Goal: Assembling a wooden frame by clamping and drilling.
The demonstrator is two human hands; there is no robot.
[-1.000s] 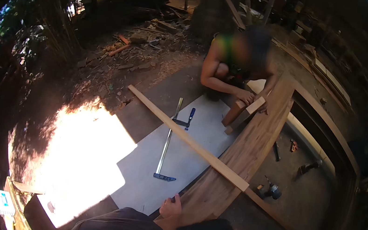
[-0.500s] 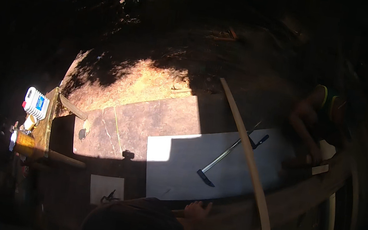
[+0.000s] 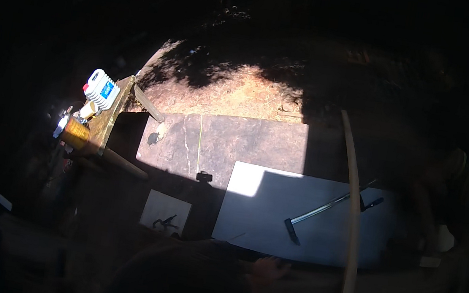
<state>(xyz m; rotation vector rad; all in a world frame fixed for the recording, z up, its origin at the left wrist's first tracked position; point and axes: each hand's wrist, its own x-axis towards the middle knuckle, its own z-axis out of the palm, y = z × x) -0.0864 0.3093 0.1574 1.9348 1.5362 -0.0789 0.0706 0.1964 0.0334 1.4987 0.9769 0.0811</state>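
Deep shadow covers much of the near side. My left hand [image 3: 270, 268] rests on the long wooden edge piece [image 3: 311, 282] at the near side of the white board [image 3: 263, 222]. Its fingers look stretched out, and nothing shows in them. A dark sleeve [image 3: 187, 272] runs to it from the lower left. Ahead of the hand, a bar clamp [image 3: 321, 210] with a dark jaw and handle lies on the white board. Across the clamp's bar passes a long narrow wooden strip [image 3: 351, 223]. My right hand is out of view.
Left, a wooden stand [image 3: 121, 100] bears a white jug [image 3: 101, 90] and an amber container [image 3: 75, 133]. A small pale square [image 3: 153, 210] holds a black tool [image 3: 165, 221]. At right, another person's arm [image 3: 431, 216] reaches near a small wood block [image 3: 430, 262].
The view has swung left, so the stand, board and clamp sit further right in the picture. My left hand stays on the wooden edge piece. The other person appears darker.
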